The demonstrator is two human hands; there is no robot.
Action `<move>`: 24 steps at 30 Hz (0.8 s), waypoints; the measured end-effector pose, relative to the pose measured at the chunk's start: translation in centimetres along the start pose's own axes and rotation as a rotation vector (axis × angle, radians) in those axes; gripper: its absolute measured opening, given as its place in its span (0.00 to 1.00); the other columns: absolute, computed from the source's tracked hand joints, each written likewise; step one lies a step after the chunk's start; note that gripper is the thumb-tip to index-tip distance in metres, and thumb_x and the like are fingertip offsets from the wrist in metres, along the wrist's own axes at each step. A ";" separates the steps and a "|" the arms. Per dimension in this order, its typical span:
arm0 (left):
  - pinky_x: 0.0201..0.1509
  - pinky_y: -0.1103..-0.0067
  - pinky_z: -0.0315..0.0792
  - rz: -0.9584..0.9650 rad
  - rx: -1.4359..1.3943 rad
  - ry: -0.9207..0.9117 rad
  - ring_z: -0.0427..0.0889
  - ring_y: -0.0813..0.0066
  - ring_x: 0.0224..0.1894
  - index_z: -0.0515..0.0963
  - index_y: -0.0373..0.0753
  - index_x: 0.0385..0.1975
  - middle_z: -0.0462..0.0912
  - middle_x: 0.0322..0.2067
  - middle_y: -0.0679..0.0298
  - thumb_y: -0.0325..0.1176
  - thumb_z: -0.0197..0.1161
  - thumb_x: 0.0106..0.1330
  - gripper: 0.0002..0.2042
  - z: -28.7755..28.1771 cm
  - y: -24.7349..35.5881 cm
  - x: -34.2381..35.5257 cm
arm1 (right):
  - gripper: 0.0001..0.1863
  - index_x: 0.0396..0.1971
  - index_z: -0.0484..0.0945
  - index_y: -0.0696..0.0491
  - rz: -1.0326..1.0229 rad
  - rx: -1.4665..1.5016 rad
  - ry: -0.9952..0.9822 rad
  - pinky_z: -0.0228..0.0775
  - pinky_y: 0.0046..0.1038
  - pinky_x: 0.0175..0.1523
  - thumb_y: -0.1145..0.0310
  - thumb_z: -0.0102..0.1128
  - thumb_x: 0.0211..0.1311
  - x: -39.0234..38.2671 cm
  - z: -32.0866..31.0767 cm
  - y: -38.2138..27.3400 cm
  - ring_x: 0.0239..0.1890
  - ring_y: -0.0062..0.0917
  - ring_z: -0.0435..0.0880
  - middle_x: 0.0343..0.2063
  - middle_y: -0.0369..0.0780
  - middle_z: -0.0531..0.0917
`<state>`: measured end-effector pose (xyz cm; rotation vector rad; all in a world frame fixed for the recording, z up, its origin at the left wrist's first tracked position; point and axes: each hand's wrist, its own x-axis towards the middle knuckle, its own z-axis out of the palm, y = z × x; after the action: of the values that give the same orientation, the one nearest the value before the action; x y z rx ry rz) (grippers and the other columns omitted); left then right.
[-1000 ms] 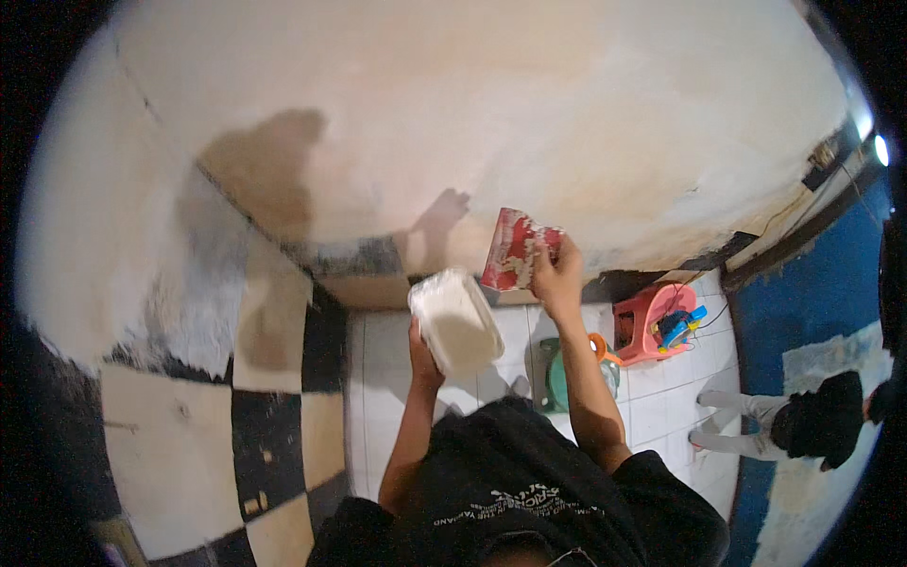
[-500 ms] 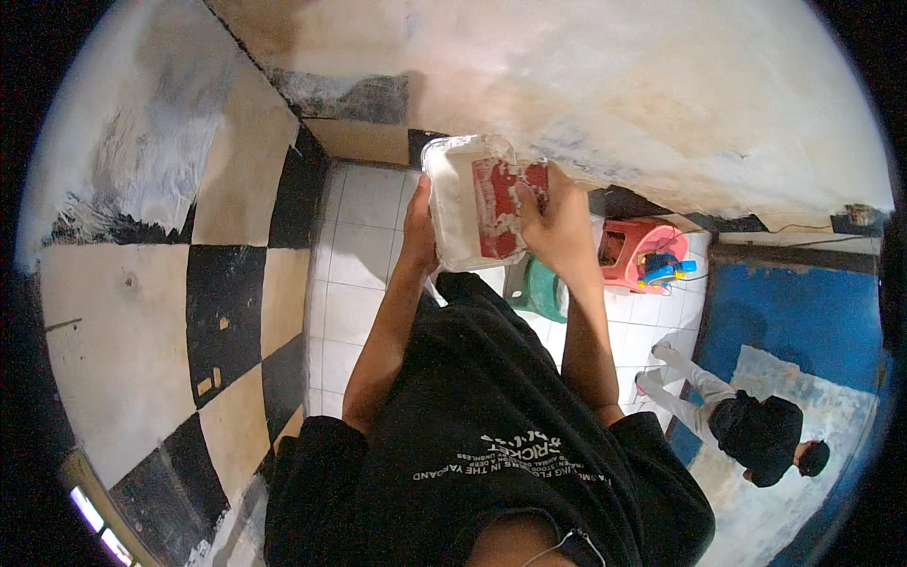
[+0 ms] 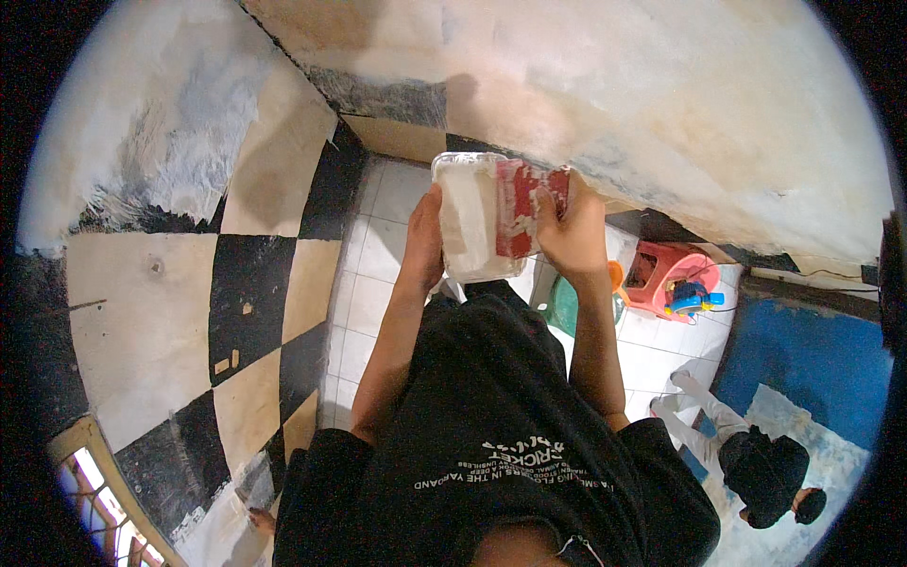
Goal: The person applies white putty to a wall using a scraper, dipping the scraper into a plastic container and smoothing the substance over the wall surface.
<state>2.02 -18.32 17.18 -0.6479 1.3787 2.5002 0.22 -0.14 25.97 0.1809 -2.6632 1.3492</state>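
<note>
My left hand (image 3: 423, 241) is closed on the left side of a white plastic tub (image 3: 465, 217) coated inside with pale paste. My right hand (image 3: 572, 231) grips a flat red scraper (image 3: 520, 203) smeared with white paste; its blade lies over the right part of the tub's top. Both are held out in front of my black T-shirt, high over the white tiled floor.
Patchy walls (image 3: 661, 94) surround me, one chequered, one blue. A pink stool (image 3: 647, 269) with blue-yellow tools (image 3: 694, 302) and a green plastic item (image 3: 567, 312) stand at right. Another person (image 3: 761, 472) is at the lower right; someone else's hand (image 3: 260, 520) touches the lower-left wall.
The scraper has moved from beside the tub, near the wall, onto the tub's top, then slightly toward its right edge. The view has shifted, and a hand has appeared at lower left.
</note>
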 end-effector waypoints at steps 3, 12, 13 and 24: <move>0.52 0.72 0.73 -0.017 -0.086 -0.056 0.77 0.67 0.48 0.64 0.33 0.56 0.74 0.48 0.55 0.50 0.40 0.72 0.26 0.6 -0.2 0.2 | 0.08 0.30 0.71 0.63 -0.055 0.054 -0.072 0.67 0.40 0.33 0.73 0.56 0.55 0.5 0.8 -0.6 0.27 0.51 0.77 0.23 0.55 0.78; 0.55 0.69 0.73 -0.023 -0.049 -0.094 0.75 0.65 0.52 0.61 0.37 0.60 0.72 0.53 0.54 0.54 0.39 0.71 0.28 3.8 -0.8 1.1 | 0.08 0.32 0.72 0.64 0.023 0.078 -0.136 0.69 0.38 0.33 0.75 0.55 0.55 2.6 2.1 1.9 0.28 0.49 0.79 0.25 0.56 0.79; 0.55 0.69 0.73 -0.039 -0.025 -0.098 0.75 0.65 0.53 0.61 0.37 0.60 0.72 0.53 0.54 0.55 0.39 0.71 0.29 4.2 -0.9 1.2 | 0.08 0.31 0.72 0.64 0.040 0.072 -0.143 0.70 0.37 0.33 0.75 0.55 0.55 2.6 2.0 2.2 0.28 0.48 0.80 0.25 0.56 0.79; 0.54 0.71 0.73 0.083 0.045 -0.096 0.76 0.67 0.50 0.64 0.34 0.56 0.73 0.51 0.54 0.52 0.38 0.72 0.27 6.6 -3.8 2.8 | 0.08 0.35 0.75 0.64 0.208 0.540 -0.154 0.70 0.27 0.37 0.76 0.56 0.57 2.4 2.0 10.2 0.29 0.20 0.77 0.26 0.42 0.82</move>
<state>-0.77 -10.81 16.05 -0.4645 1.4500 2.5194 -4.11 4.15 17.20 0.0678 -2.4158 2.1824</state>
